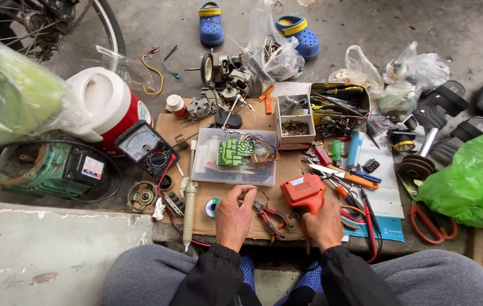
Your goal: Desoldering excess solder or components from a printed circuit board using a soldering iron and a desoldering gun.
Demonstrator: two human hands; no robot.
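Observation:
My right hand (323, 224) grips the handle of an orange soldering gun (303, 191) that stands on the cardboard sheet (207, 218). My left hand (234, 214) rests on the cardboard, fingers curled around something small that I cannot make out, next to red-handled pliers (271, 215). Just beyond both hands lies a clear plastic box (235, 164) with a green circuit board (234, 152) and wires in it. A solder spool (212, 206) and a white desoldering pump (189, 209) lie left of my left hand.
An analogue multimeter (144, 146) with red lead, a green motor (43, 167) and a red-white jug (108, 105) are at left. Screwdrivers, cutters and tool boxes (337, 105) crowd the right, with a green bag (476, 181). Blue clogs (211, 24) lie on the floor behind.

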